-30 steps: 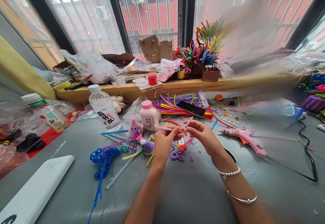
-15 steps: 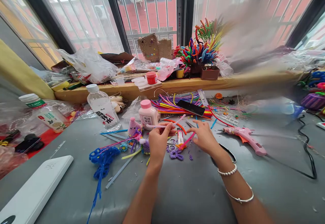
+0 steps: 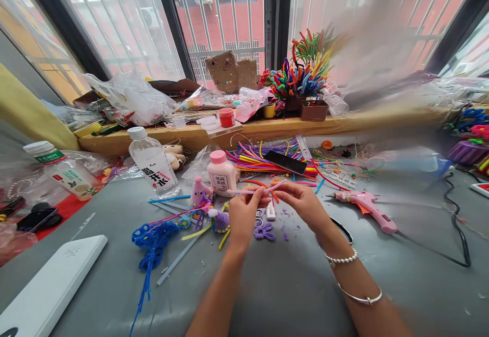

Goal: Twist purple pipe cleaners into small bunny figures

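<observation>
My left hand (image 3: 246, 217) is closed in a pinch around a pale pink pipe cleaner (image 3: 240, 192), held above the middle of the table. At the pipe cleaner's right end, my right hand (image 3: 301, 203) has its thumb and fingers pinched on it. Below them lies a purple looped pipe-cleaner flower (image 3: 264, 231), with scissor handles (image 3: 259, 217) and a small white-labelled item (image 3: 271, 211) beside it. Left of my left hand stand a pink pipe-cleaner figure (image 3: 201, 193) and a purple one (image 3: 220, 220).
A pink glue gun (image 3: 369, 207) with a black cord lies on the right. Behind my hands are a phone (image 3: 285, 162) on bundled pipe cleaners, and a pink-capped bottle (image 3: 222, 174). Further left are a water bottle (image 3: 155, 164), blue pipe-cleaner work (image 3: 155, 240) and a white power bank (image 3: 57, 286).
My right hand has moved up and left, from spread fingers to a pinch on the pale pink pipe cleaner. The bright pink piece near the scissors no longer lies there.
</observation>
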`<state>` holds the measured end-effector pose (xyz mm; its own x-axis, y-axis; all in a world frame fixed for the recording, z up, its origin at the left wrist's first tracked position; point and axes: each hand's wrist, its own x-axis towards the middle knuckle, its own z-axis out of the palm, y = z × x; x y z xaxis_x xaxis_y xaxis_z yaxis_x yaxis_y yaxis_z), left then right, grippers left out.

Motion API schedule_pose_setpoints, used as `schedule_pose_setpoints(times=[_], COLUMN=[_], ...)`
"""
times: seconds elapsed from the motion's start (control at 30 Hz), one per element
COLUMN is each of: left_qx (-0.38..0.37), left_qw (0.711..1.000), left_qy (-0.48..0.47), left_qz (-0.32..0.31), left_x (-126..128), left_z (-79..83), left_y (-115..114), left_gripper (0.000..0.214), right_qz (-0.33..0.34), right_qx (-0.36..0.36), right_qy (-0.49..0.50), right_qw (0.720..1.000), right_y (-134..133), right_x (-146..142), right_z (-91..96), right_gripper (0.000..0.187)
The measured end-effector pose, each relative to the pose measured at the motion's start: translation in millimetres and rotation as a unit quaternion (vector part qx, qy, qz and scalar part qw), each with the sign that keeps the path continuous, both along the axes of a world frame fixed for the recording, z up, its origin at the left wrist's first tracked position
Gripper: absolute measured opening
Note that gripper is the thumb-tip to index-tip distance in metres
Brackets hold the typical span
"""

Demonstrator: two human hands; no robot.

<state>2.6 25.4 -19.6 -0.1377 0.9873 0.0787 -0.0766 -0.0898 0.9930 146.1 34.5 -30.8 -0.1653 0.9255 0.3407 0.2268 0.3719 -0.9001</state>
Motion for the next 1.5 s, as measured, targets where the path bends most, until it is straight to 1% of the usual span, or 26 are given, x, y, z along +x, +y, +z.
schedule_pose_setpoints(times=[0.03,0.1,0.2,0.3,0.37,0.47,0.53,0.6,0.67,0.7,0.73,0.77,0.8,0.83,0.87,0.9,0.93,1.0,1.17,1.2,1.27,1.37,1.43,1.5], left_qx=[0.0,-0.004,-0.014,-0.019,-0.015,-0.001,0.007,0.01,0.023,0.037,0.046,0.049,0.043,0.03,0.022,0.025,0.034,0.065,0.127,0.133,0.141,0.153,0.154,0.144], left_qw=[1.0,1.0,0.999,0.998,0.998,0.997,0.997,0.992,0.975,0.965,0.961,0.964,0.972,0.981,0.986,0.988,0.988,0.985,0.965,0.963,0.963,0.963,0.965,0.97], left_qy=[0.006,0.008,-0.031,-0.056,-0.058,-0.046,-0.004,0.091,0.205,0.243,0.256,0.25,0.226,0.19,0.156,0.138,0.134,0.153,0.23,0.235,0.226,0.19,0.168,0.15], left_qz=[-0.011,-0.021,-0.029,0.002,0.019,0.054,0.08,0.088,0.087,0.089,0.092,0.077,0.044,-0.006,-0.051,-0.071,-0.073,-0.051,-0.022,-0.008,0.043,0.115,0.128,0.122], left_x=[2.6,7.0,8.2,2.3,-3.7,-12.0,-15.7,-17.0,-15.7,-14.3,-12.6,-10.7,-8.8,-7.1,-5.5,-4.3,-3.2,-1.8,-0.4,-0.9,-3.2,-8.2,-10.6,-11.2], left_z=[-0.5,-1.6,-2.5,-2.1,-1.2,0.2,0.6,0.2,-1.2,-2.0,-2.7,-3.1,-3.1,-2.8,-2.1,-1.4,-0.9,-0.8,-5.1,-5.5,-4.8,-1.7,0.5,2.2], left_y=[-0.7,-1.5,-1.0,1.2,2.9,4.3,4.4,4.3,4.7,5.1,5.4,5.7,5.6,5.1,4.2,2.9,1.5,-1.3,-4.7,-4.7,-4.1,-2.7,-2.2,-2.5], left_gripper=[0.022,0.02,0.022,0.026,0.028,0.032,0.036,0.042,0.042,0.04,0.049,0.063,0.071,0.068,0.059,0.046,0.037,0.03,0.022,0.022,0.021,0.021,0.021,0.021], right_qz=[-0.002,-0.057,-0.089,-0.136,-0.189,-0.272,-0.314,-0.321,-0.307,-0.296,-0.282,-0.264,-0.241,-0.212,-0.183,-0.157,-0.137,-0.127,-0.145,-0.15,-0.167,-0.223,-0.263,-0.316], right_qx=[-0.013,-0.019,-0.064,-0.095,-0.093,-0.059,-0.041,-0.035,-0.038,-0.041,-0.044,-0.047,-0.05,-0.057,-0.065,-0.073,-0.082,-0.099,-0.106,-0.105,-0.097,-0.069,-0.042,0.009], right_qy=[0.046,0.1,0.192,0.28,0.312,0.325,0.326,0.311,0.29,0.282,0.276,0.273,0.271,0.266,0.259,0.251,0.241,0.222,0.182,0.178,0.172,0.161,0.149,0.114], right_qw=[0.999,0.993,0.975,0.946,0.926,0.904,0.891,0.894,0.906,0.912,0.918,0.924,0.931,0.939,0.946,0.952,0.957,0.962,0.967,0.967,0.966,0.959,0.952,0.942], right_y=[-1.9,-4.0,-3.0,0.8,4.0,8.6,10.6,11.5,11.1,10.5,9.7,8.7,7.7,6.6,5.4,4.3,3.3,1.4,0.0,0.7,3.7,10.0,12.6,12.2], right_x=[-3.6,-8.4,-9.4,-5.6,-0.5,10.5,17.5,21.2,20.2,18.1,15.3,12.0,8.6,5.2,2.0,-0.9,-3.5,-7.7,-10.0,-8.2,-1.6,13.0,21.7,26.3], right_z=[1.9,3.3,1.5,-2.0,-4.2,-6.7,-7.6,-7.9,-7.8,-7.5,-7.1,-6.6,-6.1,-5.5,-5.0,-4.6,-4.3,-4.1,-4.9,-5.4,-7.2,-10.5,-11.1,-9.2], right_gripper=[0.021,0.018,0.016,0.02,0.022,0.023,0.025,0.026,0.025,0.025,0.025,0.025,0.025,0.024,0.023,0.023,0.023,0.026,0.028,0.028,0.027,0.027,0.027,0.026])
